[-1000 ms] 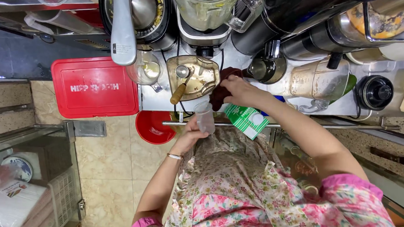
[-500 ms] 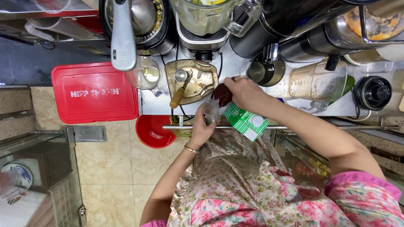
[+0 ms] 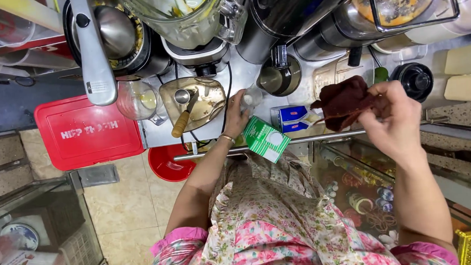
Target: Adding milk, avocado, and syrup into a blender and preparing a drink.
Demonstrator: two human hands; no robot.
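At the left a red lid lies flat beside the steel worktop. Next comes a clear cup, and then a metal bowl with a wooden-handled tool lying in it; the handle points down and to the left.

The left hand reaches up to a small clear plastic cup standing on the worktop, just right of the bowl. The grip is closed around the side of the cup; I cannot tell if the cup is lifted. Below the hand a green and white carton is tilted at the worktop's edge, touching a blue and white carton to its right.

Further right, the right hand holds a dark brown cloth above the worktop. The fingers are closed on its right end, and the crumpled cloth stretches from the hand to the left, its long axis about level.
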